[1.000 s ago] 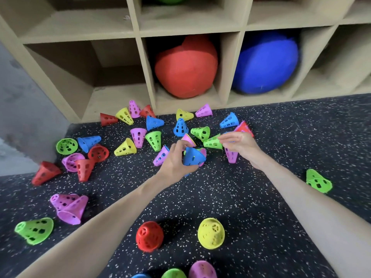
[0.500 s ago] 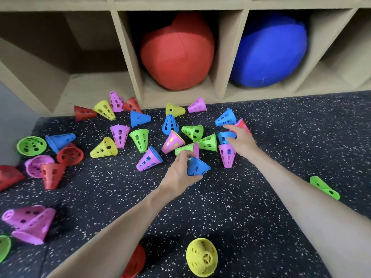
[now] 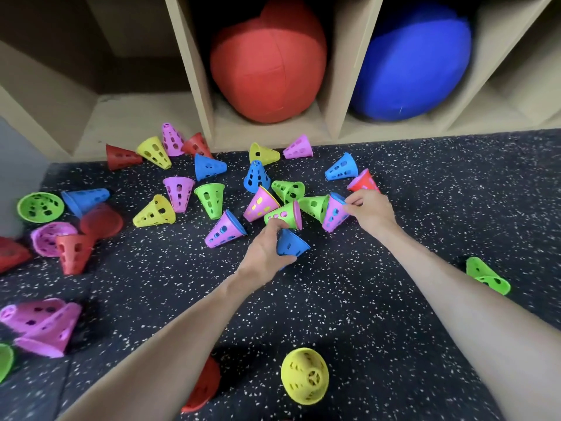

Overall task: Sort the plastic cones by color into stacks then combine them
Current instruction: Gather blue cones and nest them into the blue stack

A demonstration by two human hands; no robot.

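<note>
Holding a blue cone [image 3: 292,248] at centre, left hand [image 3: 267,253] has its grip clamped round it. At 1 o'clock, right hand [image 3: 368,209] pinches the rim of a pink cone [image 3: 334,214] nested with blue inside. Best: pull the blue insert straight out, steady the pink shell, then stack blue on blue.
</note>
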